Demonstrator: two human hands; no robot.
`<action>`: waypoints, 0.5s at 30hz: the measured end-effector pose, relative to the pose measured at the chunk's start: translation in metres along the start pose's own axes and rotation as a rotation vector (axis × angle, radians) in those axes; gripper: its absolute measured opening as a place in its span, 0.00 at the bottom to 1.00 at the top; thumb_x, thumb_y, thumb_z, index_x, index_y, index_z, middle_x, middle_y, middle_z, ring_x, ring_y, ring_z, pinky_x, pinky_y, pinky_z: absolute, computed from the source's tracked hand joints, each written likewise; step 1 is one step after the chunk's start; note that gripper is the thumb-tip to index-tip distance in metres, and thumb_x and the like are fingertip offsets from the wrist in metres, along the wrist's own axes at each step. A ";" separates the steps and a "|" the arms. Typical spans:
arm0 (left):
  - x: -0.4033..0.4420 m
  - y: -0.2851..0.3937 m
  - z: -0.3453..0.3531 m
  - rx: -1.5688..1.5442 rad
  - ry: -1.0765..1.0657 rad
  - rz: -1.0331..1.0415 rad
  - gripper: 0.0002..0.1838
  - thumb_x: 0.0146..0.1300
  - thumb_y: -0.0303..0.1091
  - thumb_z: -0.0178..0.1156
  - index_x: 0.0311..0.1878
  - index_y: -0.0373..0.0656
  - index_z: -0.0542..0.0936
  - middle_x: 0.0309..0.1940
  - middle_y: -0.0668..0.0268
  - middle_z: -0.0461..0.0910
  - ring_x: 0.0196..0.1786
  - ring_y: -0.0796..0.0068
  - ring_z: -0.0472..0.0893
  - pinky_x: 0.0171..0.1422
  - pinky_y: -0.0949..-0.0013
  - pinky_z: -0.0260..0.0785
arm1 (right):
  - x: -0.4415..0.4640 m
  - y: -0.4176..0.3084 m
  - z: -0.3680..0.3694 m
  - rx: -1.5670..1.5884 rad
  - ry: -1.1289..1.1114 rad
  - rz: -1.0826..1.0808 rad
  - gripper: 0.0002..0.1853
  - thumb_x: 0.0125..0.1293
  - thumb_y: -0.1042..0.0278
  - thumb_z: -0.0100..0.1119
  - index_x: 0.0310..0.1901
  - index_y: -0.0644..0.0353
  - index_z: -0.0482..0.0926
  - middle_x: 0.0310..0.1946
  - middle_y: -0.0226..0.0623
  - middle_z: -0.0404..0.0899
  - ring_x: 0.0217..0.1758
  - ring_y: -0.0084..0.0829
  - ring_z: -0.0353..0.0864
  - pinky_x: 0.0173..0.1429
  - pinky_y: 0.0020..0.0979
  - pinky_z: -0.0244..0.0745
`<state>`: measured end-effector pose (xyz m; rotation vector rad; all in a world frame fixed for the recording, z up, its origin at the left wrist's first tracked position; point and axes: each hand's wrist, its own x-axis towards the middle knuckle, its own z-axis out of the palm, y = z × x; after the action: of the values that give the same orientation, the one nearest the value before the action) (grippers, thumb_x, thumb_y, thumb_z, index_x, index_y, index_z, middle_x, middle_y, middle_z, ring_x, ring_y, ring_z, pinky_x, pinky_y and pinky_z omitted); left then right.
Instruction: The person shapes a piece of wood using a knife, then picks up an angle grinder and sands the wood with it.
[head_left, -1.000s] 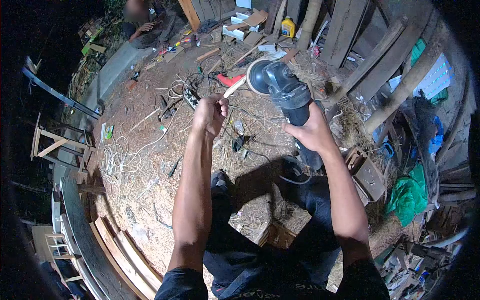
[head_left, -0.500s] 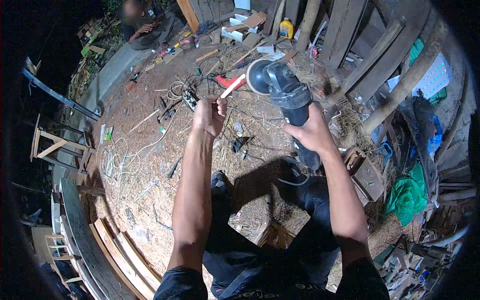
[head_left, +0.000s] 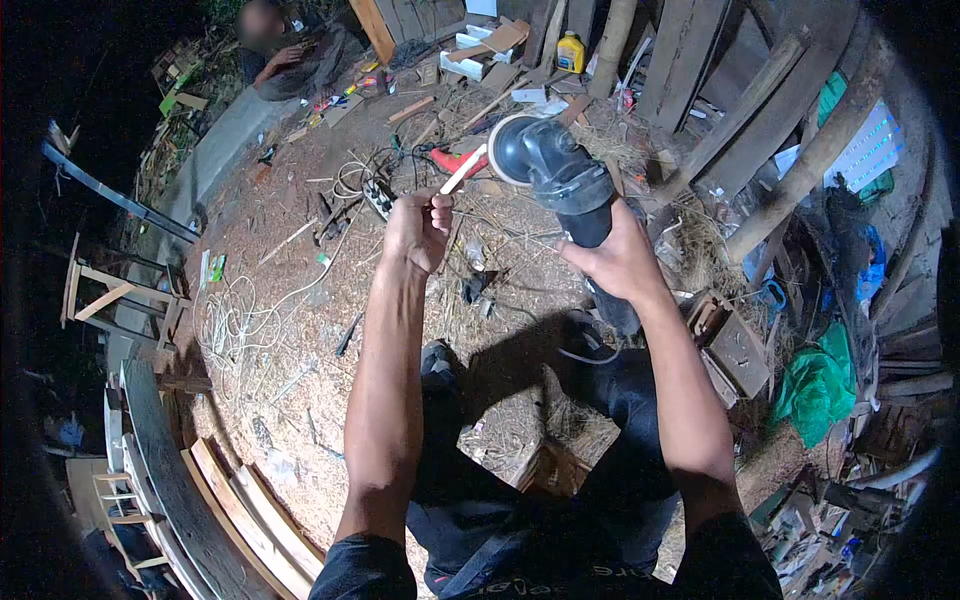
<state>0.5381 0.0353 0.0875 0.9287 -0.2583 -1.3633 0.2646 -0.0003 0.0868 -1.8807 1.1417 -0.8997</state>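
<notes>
My left hand (head_left: 418, 228) is closed on the lower end of a thin, pale wooden strip (head_left: 463, 170), which slants up to the right. My right hand (head_left: 620, 255) is wrapped round the dark body of an angle grinder (head_left: 573, 185). A round sanding disc (head_left: 507, 150) with a pale rim sits on the grinder's head, facing left. The strip's upper tip is at the disc's left edge; whether they touch I cannot tell. The grinder's lower end hangs over my right knee, with a cord below it.
Sawdust-strewn ground (head_left: 300, 350) holds coiled white cable (head_left: 240, 325), a red tool (head_left: 455, 160) and scattered scraps. Planks (head_left: 250, 510) lie at lower left. Boards and poles (head_left: 690, 70) lean at upper right, near a yellow bottle (head_left: 570, 52). Another person (head_left: 275, 60) sits at upper left.
The grinder has shifted slightly up and left in the view, with the strip moving up a little too. Both hands keep their holds.
</notes>
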 end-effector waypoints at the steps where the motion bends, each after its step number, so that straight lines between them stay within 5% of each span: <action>1: 0.000 0.001 -0.002 0.001 0.003 -0.005 0.09 0.65 0.24 0.44 0.43 0.31 0.72 0.20 0.73 0.68 0.20 0.85 0.64 0.23 0.81 0.56 | 0.000 -0.003 -0.001 -0.001 0.005 0.005 0.30 0.45 0.71 0.74 0.52 0.63 0.73 0.42 0.36 0.79 0.42 0.28 0.77 0.51 0.33 0.73; 4: -0.001 0.003 -0.001 0.011 0.025 -0.007 0.08 0.64 0.25 0.46 0.42 0.33 0.72 0.20 0.72 0.68 0.20 0.84 0.64 0.23 0.80 0.57 | 0.004 0.001 -0.002 0.084 -0.052 0.071 0.31 0.43 0.61 0.72 0.49 0.66 0.73 0.43 0.49 0.80 0.46 0.44 0.81 0.53 0.39 0.73; 7: -0.001 0.001 0.003 0.042 0.069 0.016 0.05 0.65 0.25 0.46 0.39 0.35 0.71 0.21 0.71 0.69 0.20 0.83 0.65 0.23 0.80 0.58 | 0.003 0.002 0.002 0.126 -0.005 -0.002 0.31 0.42 0.60 0.72 0.48 0.65 0.73 0.42 0.50 0.80 0.47 0.44 0.81 0.53 0.39 0.73; 10: -0.001 -0.004 0.002 0.122 0.040 0.051 0.04 0.65 0.27 0.46 0.34 0.39 0.69 0.22 0.70 0.68 0.22 0.82 0.65 0.23 0.79 0.58 | 0.001 -0.003 0.000 0.062 -0.011 0.036 0.30 0.42 0.60 0.72 0.47 0.66 0.74 0.42 0.50 0.80 0.47 0.44 0.81 0.52 0.39 0.73; 13: -0.005 -0.002 0.002 0.179 0.031 0.086 0.04 0.66 0.27 0.46 0.35 0.38 0.69 0.22 0.70 0.68 0.22 0.82 0.65 0.23 0.78 0.58 | 0.004 0.006 0.001 0.062 -0.051 0.098 0.29 0.46 0.71 0.73 0.51 0.65 0.72 0.38 0.34 0.77 0.37 0.25 0.77 0.43 0.31 0.74; 15: -0.007 -0.001 0.006 0.198 0.032 0.088 0.04 0.66 0.27 0.46 0.36 0.38 0.69 0.23 0.70 0.68 0.22 0.81 0.65 0.24 0.78 0.58 | 0.004 0.009 0.001 0.014 -0.020 0.030 0.29 0.46 0.71 0.74 0.51 0.65 0.72 0.39 0.35 0.78 0.38 0.26 0.77 0.46 0.31 0.74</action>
<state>0.5311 0.0395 0.0932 1.0900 -0.4107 -1.2569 0.2635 -0.0072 0.0790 -1.8524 1.1454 -0.8686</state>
